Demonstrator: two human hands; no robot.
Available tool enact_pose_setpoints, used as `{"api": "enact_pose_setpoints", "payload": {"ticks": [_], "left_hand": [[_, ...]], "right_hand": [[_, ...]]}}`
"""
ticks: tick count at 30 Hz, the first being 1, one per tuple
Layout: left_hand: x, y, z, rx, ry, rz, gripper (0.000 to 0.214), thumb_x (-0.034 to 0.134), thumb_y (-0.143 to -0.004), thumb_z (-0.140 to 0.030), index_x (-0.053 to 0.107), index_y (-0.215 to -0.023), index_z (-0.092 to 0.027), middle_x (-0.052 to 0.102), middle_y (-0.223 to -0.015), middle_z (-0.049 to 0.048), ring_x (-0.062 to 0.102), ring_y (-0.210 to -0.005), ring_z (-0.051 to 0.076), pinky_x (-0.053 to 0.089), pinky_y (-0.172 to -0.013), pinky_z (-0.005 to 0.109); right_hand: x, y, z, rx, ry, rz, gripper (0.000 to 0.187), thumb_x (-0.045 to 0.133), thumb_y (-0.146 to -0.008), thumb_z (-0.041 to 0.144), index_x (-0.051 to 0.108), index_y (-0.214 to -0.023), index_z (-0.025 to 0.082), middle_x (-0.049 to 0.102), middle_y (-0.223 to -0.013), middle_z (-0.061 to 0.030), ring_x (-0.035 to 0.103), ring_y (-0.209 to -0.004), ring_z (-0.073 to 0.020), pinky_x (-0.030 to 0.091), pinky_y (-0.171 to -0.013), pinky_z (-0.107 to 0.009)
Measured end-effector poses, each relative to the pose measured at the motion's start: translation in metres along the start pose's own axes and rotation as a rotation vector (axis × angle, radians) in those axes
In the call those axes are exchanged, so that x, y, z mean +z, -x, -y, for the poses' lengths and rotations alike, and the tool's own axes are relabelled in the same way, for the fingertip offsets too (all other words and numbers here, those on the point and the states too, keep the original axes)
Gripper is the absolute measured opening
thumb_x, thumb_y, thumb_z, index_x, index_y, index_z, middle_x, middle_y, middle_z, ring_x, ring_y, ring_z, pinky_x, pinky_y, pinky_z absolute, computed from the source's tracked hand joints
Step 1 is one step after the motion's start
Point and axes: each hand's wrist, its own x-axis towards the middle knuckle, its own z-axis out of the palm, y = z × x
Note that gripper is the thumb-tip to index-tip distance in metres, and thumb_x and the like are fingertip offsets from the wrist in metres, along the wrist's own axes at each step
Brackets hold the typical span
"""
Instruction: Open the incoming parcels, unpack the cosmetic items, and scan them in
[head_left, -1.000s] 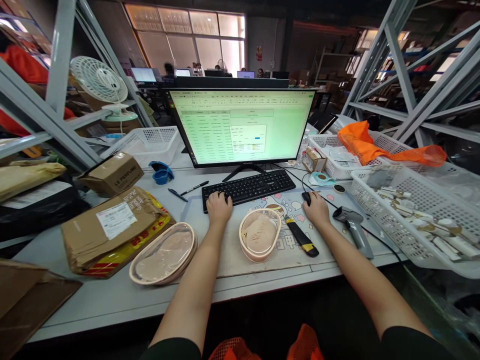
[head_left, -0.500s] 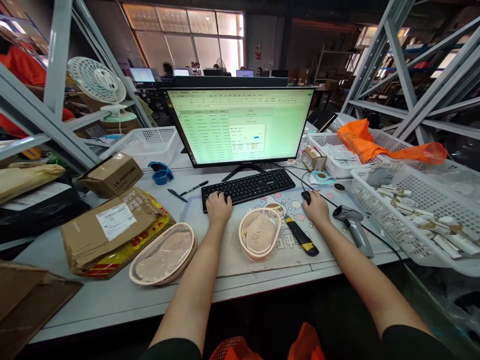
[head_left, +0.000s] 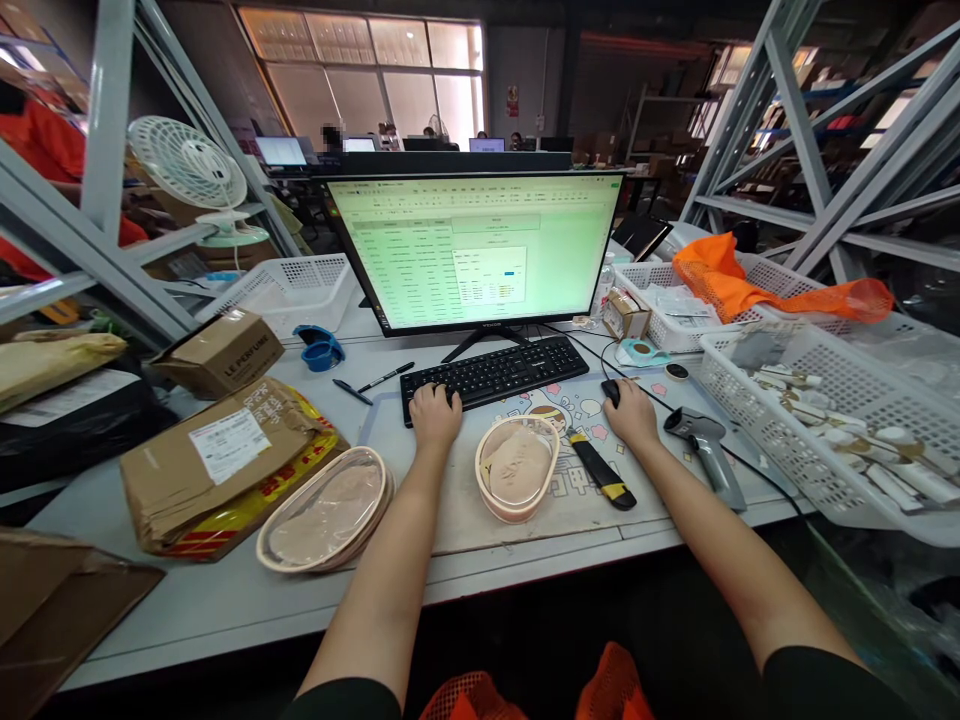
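Note:
My left hand (head_left: 435, 415) rests on the left end of a black keyboard (head_left: 501, 375), fingers spread over the keys. Around a black computer mouse (head_left: 612, 392) is my right hand (head_left: 632, 415), at the right of the desk mat. Between my forearms lies a small pink pouch with a clear window (head_left: 517, 467). A black and yellow utility knife (head_left: 602, 470) sits just right of it. Left of my left forearm is a larger oval clear-windowed pouch (head_left: 326, 510). Behind the keyboard a monitor (head_left: 420, 270) shows a spreadsheet with a small dialog window.
Boxes (head_left: 217, 352) and a flattened labelled package (head_left: 225, 450) cover the left side. A grey barcode scanner (head_left: 706, 450) lies right of my right forearm, by a white basket (head_left: 817, 450) of small items. Two pens (head_left: 386, 377) lie left of the keyboard; a fan (head_left: 187, 165) is beyond.
The view has shifted very slightly. Both hands stay in place on the keyboard and the mouse, and nothing on the desk has visibly moved.

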Motion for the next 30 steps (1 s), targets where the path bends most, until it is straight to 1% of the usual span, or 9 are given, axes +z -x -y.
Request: {"api": "enact_pose_setpoints", "payload": {"ticks": [7,15,30], "left_hand": [[0.0007,-0.0003,0.0003,0.003,0.0,-0.007,0.04,0.05,-0.099,-0.035,0.071,-0.123,-0.011,0.063,-0.136,0.0229,0.053,-0.131,0.038,0.044,-0.109,0.052],[-0.0003,0.0001,-0.0001,0.003,-0.005,-0.005,0.042,0.05,-0.099,-0.034,0.07,-0.125,-0.009,0.064,-0.136,0.0235,0.054,-0.131,0.039,0.045,-0.109,0.053],[0.0001,0.0002,-0.0002,0.007,0.001,-0.013,0.041,0.049,-0.098,-0.035,0.071,-0.122,-0.01,0.064,-0.135,0.0229,0.054,-0.131,0.038,0.044,-0.109,0.053]], "right_hand": [[-0.0002,0.0,0.0007,0.004,-0.001,0.0,0.053,0.053,-0.093,0.028,0.062,-0.14,0.007,0.061,-0.147,-0.0217,0.059,-0.126,-0.037,0.046,-0.108,-0.048],[0.0005,-0.0008,-0.0003,0.002,-0.011,-0.002,0.052,0.054,-0.091,0.028,0.062,-0.138,0.007,0.062,-0.147,-0.0211,0.059,-0.127,-0.0357,0.046,-0.109,-0.046],[0.0022,-0.0008,-0.0009,-0.003,-0.016,0.002,0.055,0.053,-0.093,0.028,0.06,-0.143,0.007,0.06,-0.149,-0.0219,0.057,-0.13,-0.0368,0.045,-0.111,-0.048]]}}
